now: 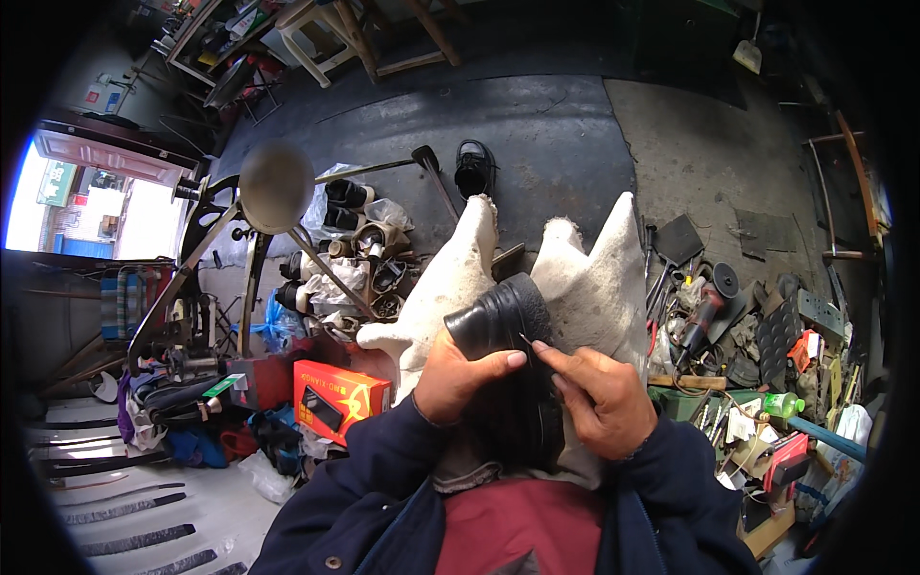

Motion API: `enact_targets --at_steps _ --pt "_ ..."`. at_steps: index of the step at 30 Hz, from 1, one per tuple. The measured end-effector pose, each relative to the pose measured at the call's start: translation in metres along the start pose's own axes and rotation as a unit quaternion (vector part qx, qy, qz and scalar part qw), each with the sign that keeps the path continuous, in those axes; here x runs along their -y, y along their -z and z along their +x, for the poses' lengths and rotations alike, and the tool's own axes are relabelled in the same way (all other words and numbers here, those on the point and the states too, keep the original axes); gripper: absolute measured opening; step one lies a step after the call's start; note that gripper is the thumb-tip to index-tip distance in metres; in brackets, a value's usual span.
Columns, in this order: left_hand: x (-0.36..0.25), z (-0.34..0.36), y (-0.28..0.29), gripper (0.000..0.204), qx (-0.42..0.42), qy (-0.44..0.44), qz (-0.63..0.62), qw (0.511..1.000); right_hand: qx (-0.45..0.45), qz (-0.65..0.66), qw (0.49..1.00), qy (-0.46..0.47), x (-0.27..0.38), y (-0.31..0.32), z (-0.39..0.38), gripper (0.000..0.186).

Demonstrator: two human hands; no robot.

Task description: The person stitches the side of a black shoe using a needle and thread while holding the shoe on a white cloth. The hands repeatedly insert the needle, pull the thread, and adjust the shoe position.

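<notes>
A black leather shoe (484, 321) rests on my lap, its toe or heel end raised and the thick sole edge turned to the right. My left hand (458, 376) is wrapped round its near left side, thumb pressed along the upper. Against the seam between upper and sole, my right hand (606, 401) pinches a thin needle-like tool (524, 338); only its fine bright tip shows, and the rest is hidden by the fingers. Beneath the shoe a stiff off-white cloth (599, 297) covers my knees, with ragged points sticking out.
Another black shoe (473, 171) stands on the floor ahead. Left are a metal-legged machine (244, 259), a pile of shoes (350, 216) and an orange-red box (340, 401). To the right lie an angle grinder (704, 311), a green bottle (783, 404) and scattered tools. A stool (321, 43) stands far off.
</notes>
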State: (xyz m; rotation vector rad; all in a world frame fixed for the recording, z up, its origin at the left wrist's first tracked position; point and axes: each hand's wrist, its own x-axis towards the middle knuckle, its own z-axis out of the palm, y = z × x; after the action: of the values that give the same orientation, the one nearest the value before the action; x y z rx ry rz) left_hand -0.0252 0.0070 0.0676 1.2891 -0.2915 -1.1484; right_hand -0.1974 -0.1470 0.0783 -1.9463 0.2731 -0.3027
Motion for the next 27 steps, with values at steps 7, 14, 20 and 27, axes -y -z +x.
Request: enact_targets --at_steps 7,14,20,27 --pt "-0.003 0.0 0.005 0.042 0.006 0.008 0.009 1.0 -0.04 0.126 0.989 -0.059 0.002 -0.016 0.004 0.042" --pt "0.0 0.002 0.01 0.043 0.011 0.002 0.003 1.0 -0.124 0.015 0.992 -0.002 0.0 -0.043 0.006 0.041" --pt "0.002 0.001 0.009 0.042 0.009 -0.008 -0.01 1.0 -0.134 -0.107 0.984 0.045 -0.003 -0.046 0.005 0.044" --pt "0.001 -0.001 0.008 0.041 0.014 -0.01 -0.029 0.999 -0.107 -0.043 0.992 0.045 -0.005 -0.034 -0.002 0.044"
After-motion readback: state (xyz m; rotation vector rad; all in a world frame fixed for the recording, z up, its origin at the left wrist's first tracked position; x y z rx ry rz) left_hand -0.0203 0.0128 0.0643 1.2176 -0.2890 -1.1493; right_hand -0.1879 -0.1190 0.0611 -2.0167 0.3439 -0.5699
